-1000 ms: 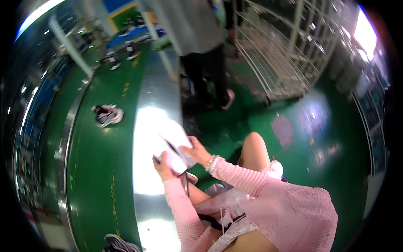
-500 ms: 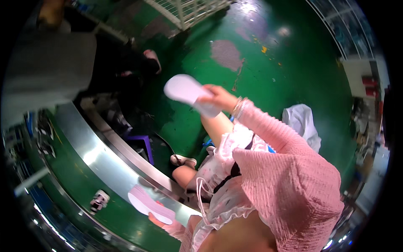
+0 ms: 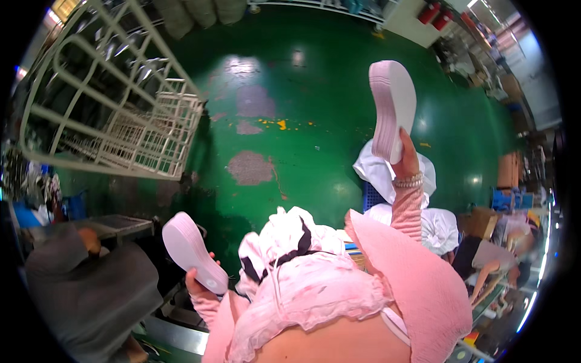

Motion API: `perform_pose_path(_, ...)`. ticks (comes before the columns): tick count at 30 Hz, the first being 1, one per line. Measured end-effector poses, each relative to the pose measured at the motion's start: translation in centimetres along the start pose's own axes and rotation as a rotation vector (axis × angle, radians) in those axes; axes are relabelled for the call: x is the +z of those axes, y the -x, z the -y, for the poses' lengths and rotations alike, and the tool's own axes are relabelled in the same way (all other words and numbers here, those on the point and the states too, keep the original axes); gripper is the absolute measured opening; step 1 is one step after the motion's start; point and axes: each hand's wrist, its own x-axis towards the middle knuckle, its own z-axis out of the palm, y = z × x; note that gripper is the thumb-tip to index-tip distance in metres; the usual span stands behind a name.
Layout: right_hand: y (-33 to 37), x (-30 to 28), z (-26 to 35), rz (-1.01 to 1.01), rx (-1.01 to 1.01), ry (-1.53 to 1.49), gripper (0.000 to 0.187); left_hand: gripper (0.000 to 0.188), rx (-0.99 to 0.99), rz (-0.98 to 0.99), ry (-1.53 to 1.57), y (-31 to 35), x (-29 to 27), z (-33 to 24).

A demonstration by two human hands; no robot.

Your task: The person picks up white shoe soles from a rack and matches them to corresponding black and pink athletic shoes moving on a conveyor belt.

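Each of my hands grips a thick, pale pink shoe sole by its narrower end. My right hand (image 3: 408,158) is raised out ahead on the right, and its shoe sole (image 3: 392,106) stands nearly upright, ridged side wall facing left. Low on the left, my left hand (image 3: 203,284) is closed round the other shoe sole (image 3: 189,249), which tilts up and to the left. A small round mark shows near that sole's lower end. Some fingers of both hands are hidden behind the soles.
A cream wire cage trolley (image 3: 121,115) stands at the far left. Nearby on the left sits a person in dark grey (image 3: 91,296). White bags (image 3: 439,228) and a blue crate (image 3: 374,198) lie beyond my right arm. Another person (image 3: 490,248) works at the right.
My view and body have turned to the right, away from the metal-edged worktable. My right hand has swung its sole out to the right and upright; both soles stay held.
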Motion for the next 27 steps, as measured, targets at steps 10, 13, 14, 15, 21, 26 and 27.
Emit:
perform_pose_path(10,-4.5,-8.9,-2.7,-0.634,-0.097,-0.181,0.038,0.053,0.021,-0.056,-0.041,-28.7,4.5,-3.3)
perform_pose_path(13,-8.1,-10.5,-0.3,-0.761,-0.243,-0.179,0.039,0.052,0.053,-0.073,0.048,-35.7,10.3,-4.9)
perform_pose_path(14,-9.3,-10.2,1.5,-0.770,-0.313,-0.156,0.039,0.052,0.064,-0.041,0.054,-38.4,12.9,-5.3)
perform_pose_path(15,-10.3,-10.5,2.6,-0.798,-0.383,-0.147,0.039,0.052,0.073,0.000,0.067,-40.9,15.7,-5.8)
perform_pose_path(21,-16.2,-10.3,5.9,-0.993,-0.690,0.137,0.039,0.053,-0.112,0.318,0.011,-54.0,39.3,-6.9)
perform_pose_path(26,-25.9,-13.7,4.1,-0.960,-0.735,0.044,0.048,0.055,-0.147,0.614,-0.077,-60.8,52.9,-4.5)
perform_pose_path(27,-29.8,-11.8,4.0,-0.944,-0.829,0.108,0.049,0.055,-0.226,0.592,-0.071,-62.4,54.7,-4.0)
